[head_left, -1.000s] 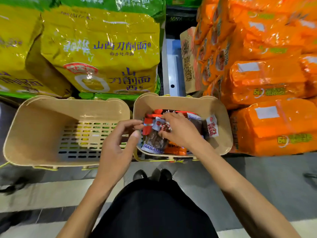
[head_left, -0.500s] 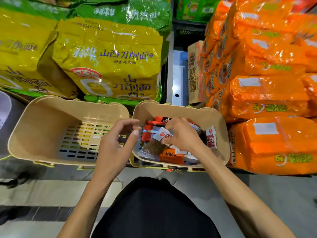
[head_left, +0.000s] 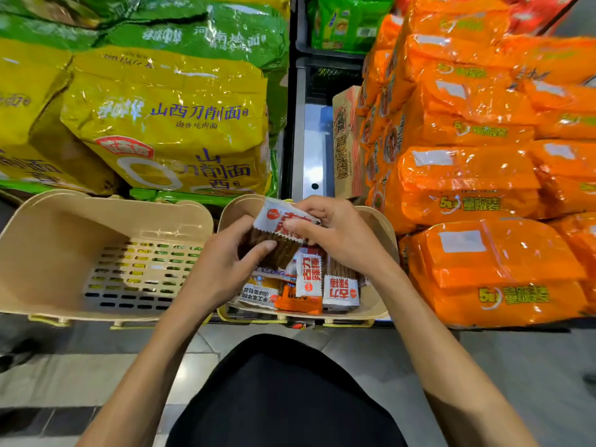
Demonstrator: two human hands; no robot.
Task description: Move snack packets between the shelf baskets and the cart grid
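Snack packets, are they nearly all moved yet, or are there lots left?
Hard to call much done: the left basket shows only its slotted bottom, and no cart grid is in view. In hand: the left hand and right hand grip one brown-stick snack packet above the right basket. Left: several packets lie in that basket.

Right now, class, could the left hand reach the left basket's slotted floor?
Probably yes: the left basket is open-topped, and the left hand sits right beside its wall. Its fingers hold the snack packet together with the right hand, so it would likely release that first.
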